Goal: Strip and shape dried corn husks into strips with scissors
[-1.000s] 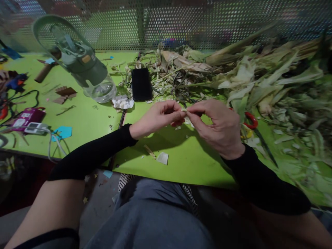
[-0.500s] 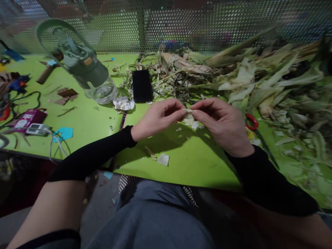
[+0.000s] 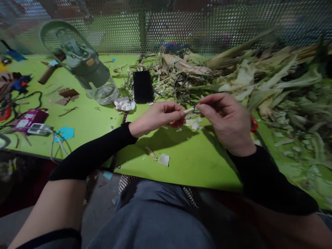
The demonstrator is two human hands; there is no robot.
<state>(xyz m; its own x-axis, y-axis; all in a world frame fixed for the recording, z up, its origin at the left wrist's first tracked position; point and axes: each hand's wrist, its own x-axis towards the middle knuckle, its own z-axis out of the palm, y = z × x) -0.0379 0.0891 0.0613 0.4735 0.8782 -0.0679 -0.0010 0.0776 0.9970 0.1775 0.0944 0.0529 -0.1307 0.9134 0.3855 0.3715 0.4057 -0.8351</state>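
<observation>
Between thumb and fingers, my left hand [image 3: 163, 116] pinches a short, thin, pale rolled strip [image 3: 189, 110], perhaps of corn husk. The strip points right, toward my right hand [image 3: 225, 119]. My right hand's thumb and forefinger are pinched together at the strip's far end; whether they hold that end or a small bit of something else is too small to tell. Pale scraps [image 3: 194, 123] lie on the green table just below the strip. Nearer to me are a whitish square piece [image 3: 164, 159] and a thin tan sliver [image 3: 151, 153].
Corn husks [image 3: 241, 77] are heaped at the back right. A phone [image 3: 143, 86], crumpled paper [image 3: 125, 103] and a green-topped bottle [image 3: 90, 72] stand or lie behind my left hand. Red-handled scissors [image 3: 254, 124] are partly hidden by my right hand. A hammer [image 3: 48, 73] and purple box [image 3: 31, 118] lie left.
My right hand has moved slightly right and up, away from my left. More of the pale strip now shows between them. My left hand has stayed nearly in place.
</observation>
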